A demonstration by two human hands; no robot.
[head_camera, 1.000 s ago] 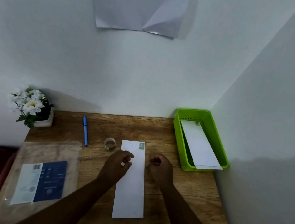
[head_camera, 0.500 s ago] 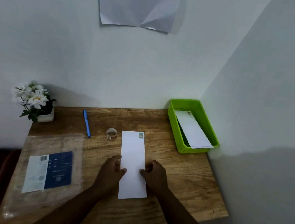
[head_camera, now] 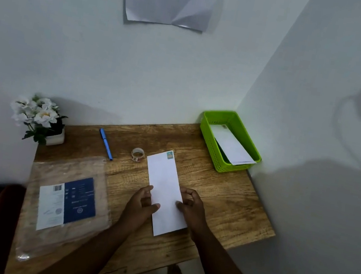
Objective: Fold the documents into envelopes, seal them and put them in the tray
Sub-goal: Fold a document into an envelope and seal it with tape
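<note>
Envelope (head_camera: 165,191) newly tilted in both hands' grip, stamp (head_camera: 169,155) illegible.

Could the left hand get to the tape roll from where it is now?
Probably yes: the tape roll lies beyond the left hand, beside the envelope, with only bare table between them.

The desk (head_camera: 224,199) was brown with a dark wood grain. A white envelope (head_camera: 164,182) bore a teal stamp (head_camera: 170,155) at its far corner. The tray (head_camera: 212,142) in the desk's far right corner was bright green with a perforated wall, holding another white envelope (head_camera: 230,145). Near the far edge lay a blue pen (head_camera: 106,144). At the far left corner, white flowers (head_camera: 36,110) had dark green leaves. A clear packet (head_camera: 63,203) carried a navy-and-white label (head_camera: 67,203).
</note>
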